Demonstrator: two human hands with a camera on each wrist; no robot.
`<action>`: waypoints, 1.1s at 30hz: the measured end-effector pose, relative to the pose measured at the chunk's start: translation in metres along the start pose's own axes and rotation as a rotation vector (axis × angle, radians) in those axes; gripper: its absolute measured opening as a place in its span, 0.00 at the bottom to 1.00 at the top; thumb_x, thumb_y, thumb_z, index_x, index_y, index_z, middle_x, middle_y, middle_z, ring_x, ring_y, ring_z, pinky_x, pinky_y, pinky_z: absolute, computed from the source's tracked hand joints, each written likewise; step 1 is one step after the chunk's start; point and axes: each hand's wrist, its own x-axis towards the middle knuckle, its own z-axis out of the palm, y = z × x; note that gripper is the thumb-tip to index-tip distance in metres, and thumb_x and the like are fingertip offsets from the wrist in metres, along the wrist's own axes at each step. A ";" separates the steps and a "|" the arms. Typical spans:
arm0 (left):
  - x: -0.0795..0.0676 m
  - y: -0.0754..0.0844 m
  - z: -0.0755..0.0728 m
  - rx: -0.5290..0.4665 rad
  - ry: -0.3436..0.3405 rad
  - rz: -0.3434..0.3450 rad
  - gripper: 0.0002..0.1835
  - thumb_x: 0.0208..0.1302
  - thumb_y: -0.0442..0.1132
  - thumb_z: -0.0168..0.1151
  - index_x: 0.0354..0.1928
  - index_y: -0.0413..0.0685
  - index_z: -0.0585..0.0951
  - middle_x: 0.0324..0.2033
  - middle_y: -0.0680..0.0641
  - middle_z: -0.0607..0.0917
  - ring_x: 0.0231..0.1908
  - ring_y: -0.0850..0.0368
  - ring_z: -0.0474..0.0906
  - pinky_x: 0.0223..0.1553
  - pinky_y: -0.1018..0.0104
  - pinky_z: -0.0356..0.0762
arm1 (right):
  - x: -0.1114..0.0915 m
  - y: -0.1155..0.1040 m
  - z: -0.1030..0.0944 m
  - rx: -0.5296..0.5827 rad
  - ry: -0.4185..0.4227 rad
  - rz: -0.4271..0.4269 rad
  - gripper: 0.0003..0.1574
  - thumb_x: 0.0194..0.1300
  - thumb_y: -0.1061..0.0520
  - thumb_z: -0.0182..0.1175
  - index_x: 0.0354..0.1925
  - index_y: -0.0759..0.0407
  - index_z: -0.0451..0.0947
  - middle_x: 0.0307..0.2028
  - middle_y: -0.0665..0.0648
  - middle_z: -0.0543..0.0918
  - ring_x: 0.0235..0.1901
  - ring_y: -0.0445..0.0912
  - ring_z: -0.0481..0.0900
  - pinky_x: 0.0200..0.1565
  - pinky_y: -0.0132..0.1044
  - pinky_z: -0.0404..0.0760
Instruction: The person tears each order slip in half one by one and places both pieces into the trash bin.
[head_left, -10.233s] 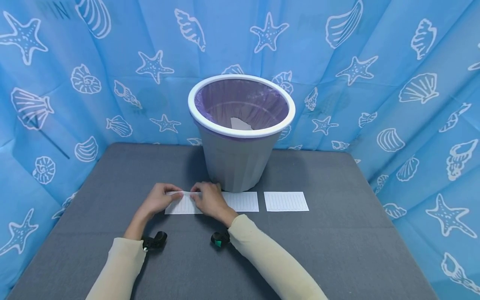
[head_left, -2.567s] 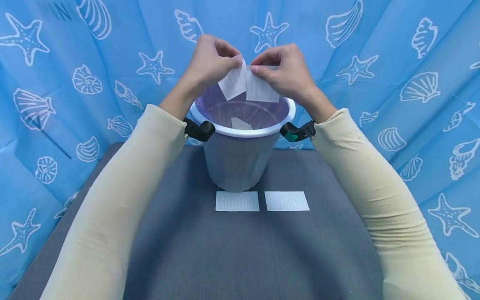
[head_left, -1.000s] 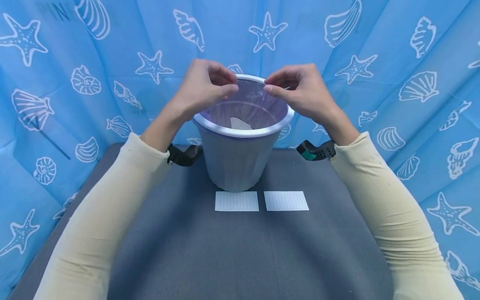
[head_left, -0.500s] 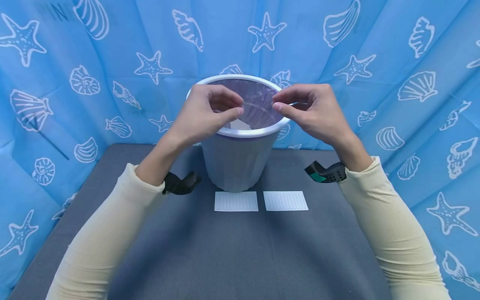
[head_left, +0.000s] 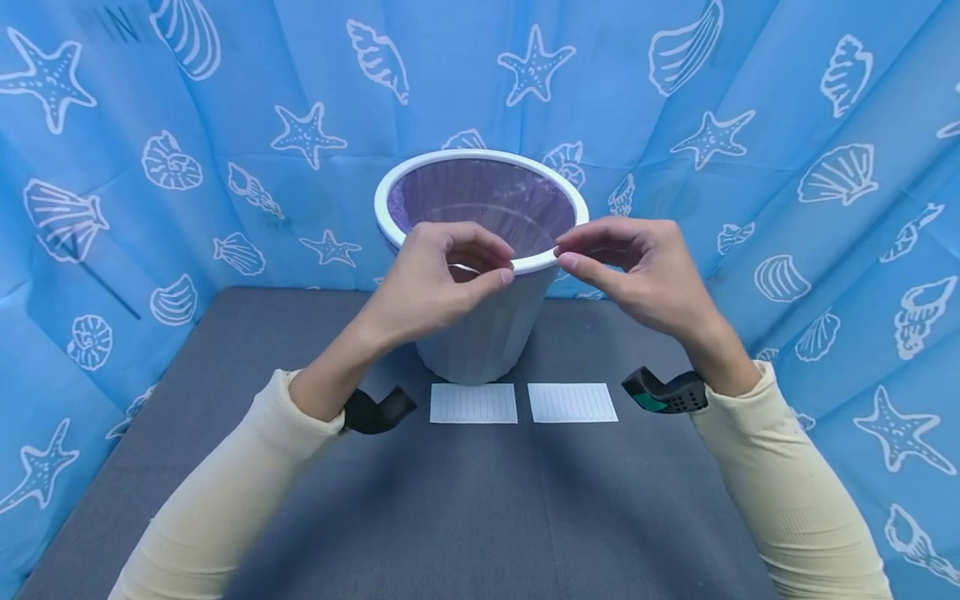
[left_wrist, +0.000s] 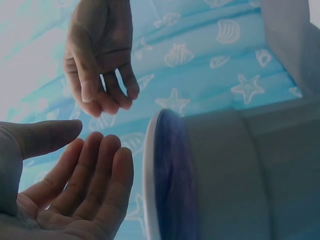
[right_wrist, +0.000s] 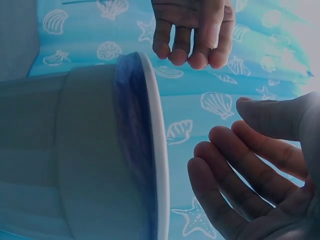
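Note:
In the head view my left hand (head_left: 431, 287) hovers in front of the waste bin's near rim, and my right hand (head_left: 645, 271) is level with it at the rim's right. Both hold nothing; their fingers are loosely bent, with thumbs apart from the fingertips in both wrist views. The grey waste bin (head_left: 487, 333) has a white rim and a purple liner (head_left: 480, 196). Two ruled white paper slips lie flat before its base: a left slip (head_left: 473, 403) and a right slip (head_left: 572, 402). The hands hide part of the bin's front and inside.
The grey cloth-covered table (head_left: 480, 500) carries the bin near its back edge. Behind and at both sides hangs a blue curtain (head_left: 450, 83) with white shells and starfish. A black wrist camera (head_left: 378, 410) sits on my left wrist, another camera (head_left: 663, 392) on my right.
A third slip was under my hands on the table, then was held in two pieces over the bin. The pieces have left my fingers, and both hands have come down and towards me.

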 end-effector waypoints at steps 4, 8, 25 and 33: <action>-0.007 -0.003 0.010 -0.005 -0.014 0.005 0.10 0.65 0.30 0.68 0.47 0.36 0.85 0.39 0.46 0.87 0.40 0.57 0.84 0.47 0.63 0.82 | -0.012 0.005 0.001 0.018 -0.002 -0.007 0.12 0.63 0.70 0.68 0.46 0.67 0.86 0.40 0.57 0.88 0.41 0.44 0.86 0.50 0.31 0.81; -0.012 -0.010 0.021 0.000 -0.031 0.003 0.10 0.65 0.31 0.68 0.47 0.38 0.85 0.38 0.47 0.87 0.39 0.58 0.84 0.46 0.65 0.82 | -0.025 0.013 0.003 0.009 -0.017 0.019 0.12 0.64 0.70 0.67 0.47 0.67 0.86 0.40 0.57 0.88 0.42 0.42 0.86 0.50 0.30 0.81; -0.025 -0.051 0.072 -0.007 -0.073 -0.078 0.11 0.65 0.32 0.69 0.49 0.39 0.85 0.39 0.48 0.87 0.39 0.60 0.83 0.47 0.69 0.81 | -0.067 0.061 0.014 0.009 -0.048 0.162 0.12 0.66 0.66 0.67 0.48 0.68 0.84 0.43 0.59 0.87 0.43 0.40 0.85 0.48 0.29 0.81; -0.027 -0.079 0.101 0.003 -0.105 -0.140 0.14 0.66 0.35 0.69 0.52 0.38 0.84 0.43 0.45 0.87 0.43 0.57 0.84 0.50 0.66 0.80 | -0.084 0.092 0.021 -0.037 -0.078 0.233 0.13 0.68 0.61 0.67 0.50 0.63 0.85 0.43 0.57 0.87 0.42 0.42 0.85 0.46 0.29 0.80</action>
